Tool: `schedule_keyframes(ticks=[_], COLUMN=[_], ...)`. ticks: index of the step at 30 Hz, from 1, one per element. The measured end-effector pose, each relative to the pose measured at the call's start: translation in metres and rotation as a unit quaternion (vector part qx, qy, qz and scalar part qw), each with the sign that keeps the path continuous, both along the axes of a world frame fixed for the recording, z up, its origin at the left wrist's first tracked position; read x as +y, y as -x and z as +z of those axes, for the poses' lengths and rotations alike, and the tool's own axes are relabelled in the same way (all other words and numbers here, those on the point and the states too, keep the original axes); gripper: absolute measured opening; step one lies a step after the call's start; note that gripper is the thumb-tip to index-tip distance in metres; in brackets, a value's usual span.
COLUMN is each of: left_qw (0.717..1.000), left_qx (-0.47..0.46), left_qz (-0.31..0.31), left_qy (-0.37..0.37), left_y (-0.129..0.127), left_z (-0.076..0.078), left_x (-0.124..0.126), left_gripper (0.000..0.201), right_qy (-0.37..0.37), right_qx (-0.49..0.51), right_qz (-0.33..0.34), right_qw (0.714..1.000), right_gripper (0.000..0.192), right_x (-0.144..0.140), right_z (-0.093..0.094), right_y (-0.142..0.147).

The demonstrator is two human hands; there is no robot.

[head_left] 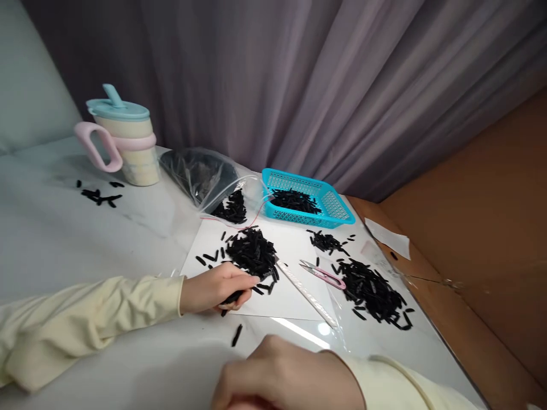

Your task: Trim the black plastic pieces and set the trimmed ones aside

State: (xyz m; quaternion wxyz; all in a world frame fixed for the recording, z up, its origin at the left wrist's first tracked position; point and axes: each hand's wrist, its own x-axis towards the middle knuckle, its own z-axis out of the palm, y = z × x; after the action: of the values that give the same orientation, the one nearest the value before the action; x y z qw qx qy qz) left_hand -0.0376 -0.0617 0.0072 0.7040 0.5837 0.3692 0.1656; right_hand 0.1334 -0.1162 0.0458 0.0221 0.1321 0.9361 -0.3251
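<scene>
My left hand [226,286] is closed over some small black strips, at the near left side of a black pile [252,250] on a white sheet [294,304]. A few of the strips stick out beneath its fingers. Low in the view and close to the camera is my right hand [282,373], its fingers curled in; the fingertips are cut off by the frame, so whatever they hold is hidden. A white craft knife or flat stick [305,293] lies on the sheet beside the pile. Pink-handled thread snips [325,275] rest to its right.
A blue basket [307,219] with black strips stands at the back. Left of it lie a clear plastic bag [200,173] and a lidded cup [139,151]. Another black heap [374,293] sits near the right table edge; a white paper piece [388,238] lies beyond.
</scene>
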Motion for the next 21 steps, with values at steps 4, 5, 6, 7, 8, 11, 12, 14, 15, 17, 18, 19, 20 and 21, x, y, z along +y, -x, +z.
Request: schedule_keyframes(ticks=[4,5,6,7,8,11,12,14,15,17,18,19,20,21], left_qw=[1.000,1.000,1.000,1.000,1.000,1.000,1.000,0.999,0.999,0.999,0.999,0.999,0.999,0.999], left_qx=[-0.010,-0.013,-0.015,-0.017,-0.018,-0.023,-0.024,-0.024,-0.024,-0.025,-0.026,-0.026,-0.027,-0.029], left_qz=[0.009,0.010,0.010,0.010,0.011,0.013,0.013,0.011,0.012,0.015,0.019,0.022,0.025,0.028], left_qy=[0.003,0.004,0.005,0.007,0.009,0.013,0.015,0.017,0.018,0.020,0.020,0.021,0.022,0.023], left_y=[0.001,0.001,0.001,0.001,0.002,0.001,0.001,0.001,0.001,0.001,0.001,0.002,0.002,0.002], left_z=[-0.001,-0.001,-0.002,-0.002,-0.002,-0.001,-0.001,-0.001,-0.001,-0.001,-0.001,-0.001,-0.001,-0.001], left_x=[0.000,-0.001,-0.001,-0.001,-0.001,-0.001,0.000,0.000,0.000,0.000,0.000,0.000,0.000,0.000], left_gripper=[0.050,0.051,0.051,0.051,0.052,0.051,0.051,0.051,0.051,0.050,0.049,0.049,0.048,0.047], right_qy=[-0.308,-0.354,-0.385,-0.407,-0.424,-0.454,-0.459,-0.461,-0.459,-0.456,-0.454,-0.453,-0.453,-0.454], right_qx=[0.034,0.029,0.022,0.016,0.013,0.005,0.003,0.002,0.006,0.022,0.032,0.046,0.060,0.074], right_qz=[-0.111,-0.122,-0.128,-0.133,-0.135,-0.116,-0.109,-0.105,-0.108,-0.114,-0.115,-0.116,-0.117,-0.121], right_qw=[0.944,0.927,0.914,0.904,0.895,0.884,0.882,0.881,0.882,0.882,0.883,0.883,0.882,0.879], right_gripper=[0.039,0.039,0.039,0.038,0.036,0.024,0.021,0.017,0.017,0.019,0.020,0.021,0.022,0.023], right_x=[0.011,0.009,0.008,0.006,0.005,0.004,0.005,0.006,0.006,0.007,0.009,0.010,0.013,0.016], right_z=[-0.030,-0.038,-0.044,-0.048,-0.050,-0.050,-0.049,-0.049,-0.049,-0.051,-0.052,-0.052,-0.052,-0.052], right_y=[-0.004,-0.005,-0.005,-0.005,-0.005,-0.004,-0.003,-0.004,-0.004,-0.006,-0.006,-0.007,-0.008,-0.009])
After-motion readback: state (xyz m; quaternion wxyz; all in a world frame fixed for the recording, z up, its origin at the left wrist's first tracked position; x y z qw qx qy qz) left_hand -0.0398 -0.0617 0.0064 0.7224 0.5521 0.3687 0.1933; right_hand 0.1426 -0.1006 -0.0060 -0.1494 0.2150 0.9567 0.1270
